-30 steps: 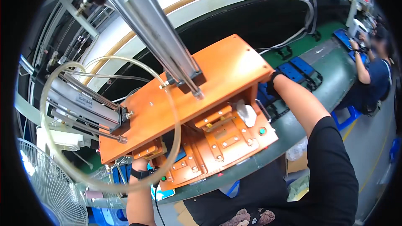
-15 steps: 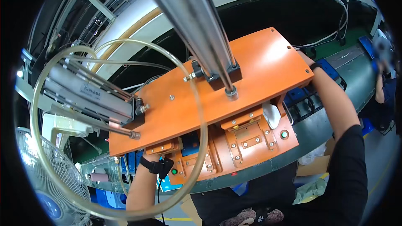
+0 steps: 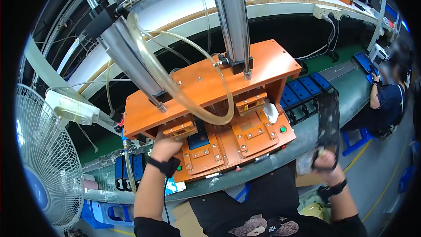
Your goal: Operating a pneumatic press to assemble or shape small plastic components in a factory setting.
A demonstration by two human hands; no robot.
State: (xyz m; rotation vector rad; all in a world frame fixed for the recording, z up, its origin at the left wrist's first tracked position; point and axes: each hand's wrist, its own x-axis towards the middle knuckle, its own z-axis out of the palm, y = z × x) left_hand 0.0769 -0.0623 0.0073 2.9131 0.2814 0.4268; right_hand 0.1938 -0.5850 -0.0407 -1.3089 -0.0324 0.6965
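Observation:
My left hand (image 3: 168,148) reaches under the left pressing block (image 3: 180,127) of an orange pneumatic press (image 3: 210,83). Its fingers are hidden beneath the block, close to a dark blue panel (image 3: 198,137) lying in the left fixture. On the right, my right hand (image 3: 326,162) is closed around the lower end of a black frame-like part (image 3: 329,116). That part stands roughly upright beside the press and is smeared by motion. The right fixture (image 3: 256,134) has a second pressing block (image 3: 251,101) raised above it. A white cloth-like piece (image 3: 271,113) is tucked at its right side.
Several blue panels in black frames (image 3: 302,91) stand right of the press, others (image 3: 129,169) at its left. Clear hoses (image 3: 175,92) loop over the press. A fan (image 3: 46,158) stands at the left. Another person (image 3: 388,92) sits at the far right.
My right hand has come back from behind the press's right side and now holds the black frame-like part. The head view has shifted, showing more of the bench. My left hand stays by the left fixture.

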